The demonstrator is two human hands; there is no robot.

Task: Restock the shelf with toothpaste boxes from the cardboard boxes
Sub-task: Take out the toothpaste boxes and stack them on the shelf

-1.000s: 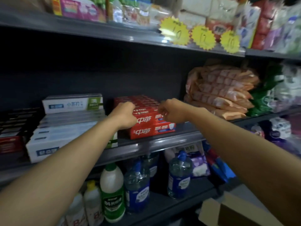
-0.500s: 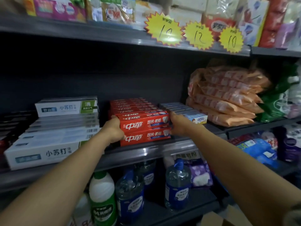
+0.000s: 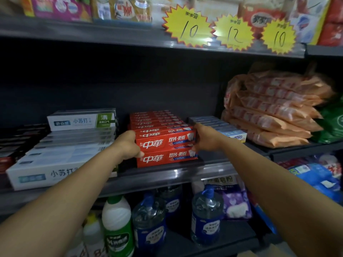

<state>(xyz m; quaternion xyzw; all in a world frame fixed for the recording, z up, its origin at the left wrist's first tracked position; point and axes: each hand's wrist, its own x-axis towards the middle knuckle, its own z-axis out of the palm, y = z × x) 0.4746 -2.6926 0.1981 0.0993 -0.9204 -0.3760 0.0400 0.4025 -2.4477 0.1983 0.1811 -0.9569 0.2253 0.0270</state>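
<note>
A stack of red toothpaste boxes (image 3: pixel 165 143) stands two high at the front of the dark middle shelf (image 3: pixel 167 175), with more red boxes in rows behind. My left hand (image 3: pixel 127 145) presses on the stack's left end, and my right hand (image 3: pixel 206 139) on its right end. Both hands clasp the front red boxes between them. White toothpaste boxes (image 3: pixel 61 154) lie stacked to the left. A row of pale blue toothpaste boxes (image 3: pixel 222 128) sits to the right, partly behind my right hand. No cardboard box is in view.
Orange packets (image 3: pixel 274 112) are piled at the right of the same shelf. Yellow price tags (image 3: pixel 233 32) hang from the shelf above. Below stand a white and green bottle (image 3: pixel 117 225) and blue pump bottles (image 3: pixel 206 214). Dark boxes (image 3: pixel 16 138) lie at the far left.
My hands went from the top of the red stack to its two ends. The view has moved closer and the cardboard box at the lower right has left the view.
</note>
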